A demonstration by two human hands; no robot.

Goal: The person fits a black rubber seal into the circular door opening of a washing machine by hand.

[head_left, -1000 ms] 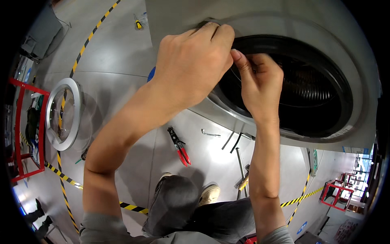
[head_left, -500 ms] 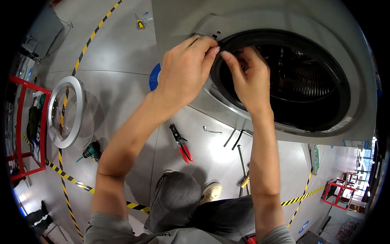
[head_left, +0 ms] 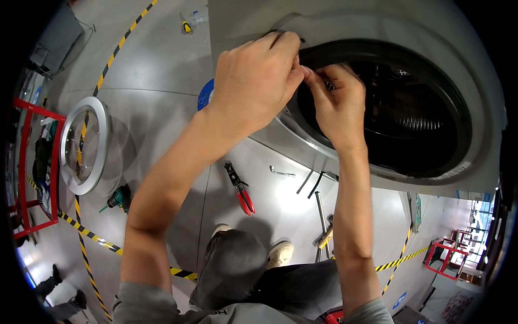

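At the upper left of the round opening of a grey washing machine [head_left: 372, 16], both my hands work on the black rubber door seal [head_left: 377, 47]. My left hand [head_left: 253, 83] is closed, its fingers curled and its thumb pressed at the seal's edge; the exact grip is hidden behind the fingers. Just beside it, my right hand [head_left: 342, 110] pinches the seal's inner lip between thumb and fingers, with the thumb tips nearly meeting. The ribbed metal drum [head_left: 423, 124] shows inside the opening.
Pliers with red handles [head_left: 243, 197], a bent wrench [head_left: 281, 173], a hammer [head_left: 325, 237] and a green drill [head_left: 120, 198] lie on the floor. A round glass door [head_left: 100, 162] lies left; a yellow screwdriver [head_left: 186, 25] is farther off. Red frames [head_left: 56, 162] stand at the sides.
My left hand has shifted slightly up and right along the seal, its fingers curling over more. My right thumb and fingers have drawn closer to it at the seal.
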